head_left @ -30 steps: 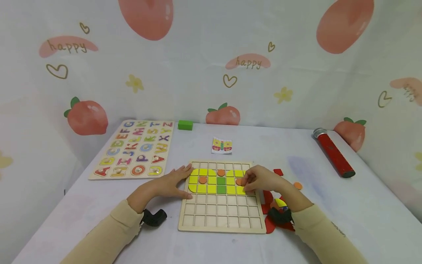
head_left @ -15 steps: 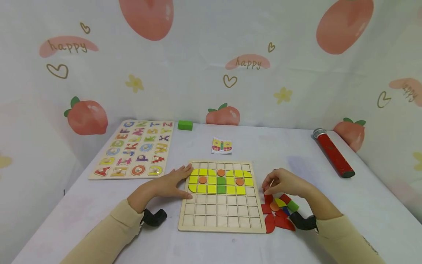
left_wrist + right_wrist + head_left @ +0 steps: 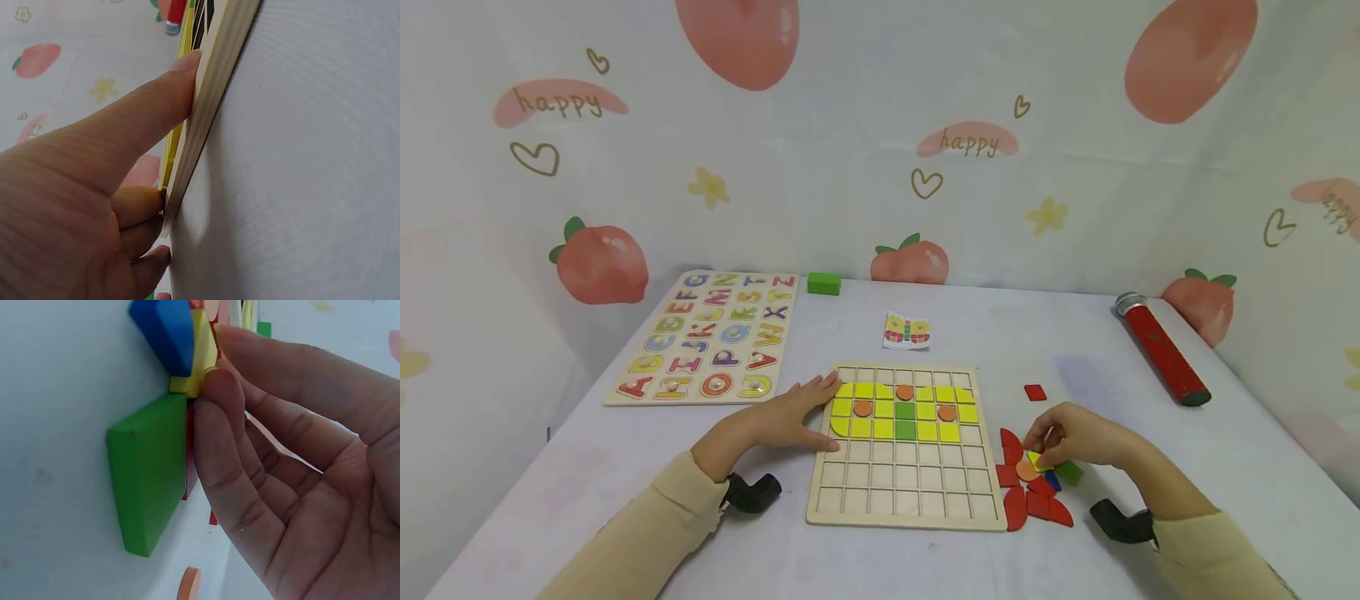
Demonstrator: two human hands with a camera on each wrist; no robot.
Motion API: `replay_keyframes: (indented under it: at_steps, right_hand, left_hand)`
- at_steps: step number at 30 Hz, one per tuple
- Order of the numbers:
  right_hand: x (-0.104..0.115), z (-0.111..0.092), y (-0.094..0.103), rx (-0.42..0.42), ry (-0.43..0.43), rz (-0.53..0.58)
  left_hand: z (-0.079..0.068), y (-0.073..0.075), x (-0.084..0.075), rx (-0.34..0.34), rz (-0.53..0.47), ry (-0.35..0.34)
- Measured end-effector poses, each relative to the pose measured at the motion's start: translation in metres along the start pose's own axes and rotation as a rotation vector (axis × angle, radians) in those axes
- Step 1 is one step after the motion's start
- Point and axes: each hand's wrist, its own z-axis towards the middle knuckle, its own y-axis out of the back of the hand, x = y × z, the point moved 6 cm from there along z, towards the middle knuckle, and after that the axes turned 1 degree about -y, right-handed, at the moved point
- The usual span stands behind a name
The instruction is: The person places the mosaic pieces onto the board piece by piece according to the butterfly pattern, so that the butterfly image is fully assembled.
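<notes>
A wooden grid board (image 3: 907, 504) lies mid-table, its upper cells filled with yellow pieces (image 3: 883, 429), orange discs (image 3: 905, 392) and green squares (image 3: 906, 430). My left hand (image 3: 778, 417) rests along its left edge, fingers spread; the left wrist view shows the thumb touching the rim. To the right of the board my right hand (image 3: 1078, 437) reaches into a pile of loose pieces, thumb and finger around a yellow rounded piece (image 3: 201, 353). A blue piece (image 3: 165, 331) and a green block (image 3: 150, 478) lie beside it. Several red pieces (image 3: 1016, 508) surround them.
A small card with a butterfly picture (image 3: 907, 331) lies behind the board. At the left is an alphabet puzzle (image 3: 700, 342), with a green block (image 3: 823, 284) near its far corner. A red microphone (image 3: 1163, 354) lies far right, and a lone red square (image 3: 1035, 392) nearer.
My right hand has left the board and moved right and toward me, into the loose pieces, where its fingers now close around the yellow piece. The left hand keeps its place.
</notes>
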Motion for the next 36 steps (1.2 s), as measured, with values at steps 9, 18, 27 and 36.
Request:
replay_keyframes:
  at_steps: [9, 18, 27, 36]
  right_hand:
    - [-0.004, 0.002, -0.004, -0.009, -0.009, -0.023]
    - [0.0, 0.003, -0.004, 0.033, 0.03, -0.015]
    - [0.013, 0.01, 0.004, 0.025, 0.11, 0.008]
    - [0.035, 0.03, 0.001, 0.001, 0.122, 0.085]
  left_hand:
    - [0.001, 0.0, 0.0, -0.004, 0.007, 0.006]
    - [0.0, 0.0, 0.0, -0.002, 0.002, 0.005]
    - [0.0, 0.0, 0.0, -0.001, 0.001, 0.001]
    - [0.0, 0.0, 0.0, 0.001, -0.003, 0.008]
